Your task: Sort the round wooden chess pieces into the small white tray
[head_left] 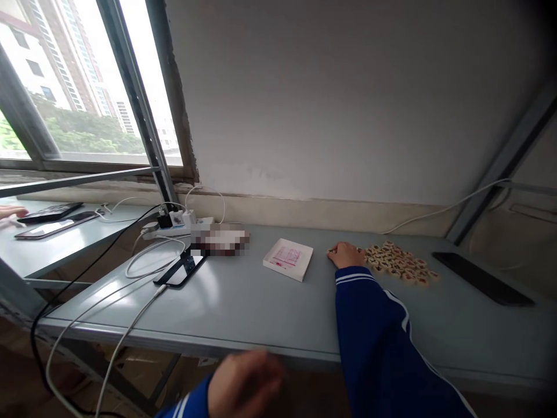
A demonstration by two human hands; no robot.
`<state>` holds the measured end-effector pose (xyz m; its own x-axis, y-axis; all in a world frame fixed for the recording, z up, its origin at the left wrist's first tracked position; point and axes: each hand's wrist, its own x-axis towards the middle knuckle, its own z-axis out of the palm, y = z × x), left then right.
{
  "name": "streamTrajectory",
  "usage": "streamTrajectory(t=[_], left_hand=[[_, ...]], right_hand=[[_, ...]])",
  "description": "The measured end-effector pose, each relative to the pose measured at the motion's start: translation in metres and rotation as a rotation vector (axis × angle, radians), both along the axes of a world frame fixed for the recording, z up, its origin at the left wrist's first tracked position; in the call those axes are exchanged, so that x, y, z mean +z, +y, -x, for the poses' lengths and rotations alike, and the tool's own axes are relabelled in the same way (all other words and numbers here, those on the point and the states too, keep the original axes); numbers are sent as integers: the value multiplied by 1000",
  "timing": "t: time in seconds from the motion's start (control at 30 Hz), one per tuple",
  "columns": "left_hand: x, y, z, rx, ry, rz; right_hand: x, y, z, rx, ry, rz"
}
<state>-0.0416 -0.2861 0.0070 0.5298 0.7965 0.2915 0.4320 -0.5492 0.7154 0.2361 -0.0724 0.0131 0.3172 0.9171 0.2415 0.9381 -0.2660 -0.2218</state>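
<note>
My right hand [347, 255], in a blue sleeve with white stripes, rests on the grey table with its fingertips closed around a round xiangqi piece [330, 251]. Just to its right lies a loose spread of xiangqi pieces [394, 261], pale discs with dark or red markings. Left of this hand sits a shallow white box [288, 259] with pink line markings on it. Low in the picture, in front of the table edge, my left hand [248, 380] is smeared by motion; its fingers look bent, but whether they hold anything does not show.
A black phone [187, 267] lies on the table's left part, near white cables and a power strip [178, 228]. A dark flat slab [483, 278] lies at the right. Another person's hand [13, 211] is at the far-left table. Metal posts frame both sides.
</note>
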Motion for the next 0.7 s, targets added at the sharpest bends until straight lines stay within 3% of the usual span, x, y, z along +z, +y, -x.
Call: streamTrajectory(t=[0.1,0.17,0.23,0.3,0.37,0.5,0.57,0.7], left_hand=[[53,70,-23,123,-146,-160],[71,129,-34,291,-189,-319],[67,190,-40,408,-166,-382],[48,240,-41,429,-51,-302],[24,273,-38,423,26,-176],[-6,289,-33,222,82,8],[-10,285,-34,136,91,22],[-12,278,-39,127,114,1]], right_hand=[[3,-3,2,-5,38,-70],[6,-5,5,-11,55,-147],[9,-6,10,7,82,-224],[12,-7,19,75,135,-264],[15,-7,30,184,185,-264],[20,-5,60,396,181,-184],[22,-3,74,479,116,-117],[22,0,93,560,-63,-87]])
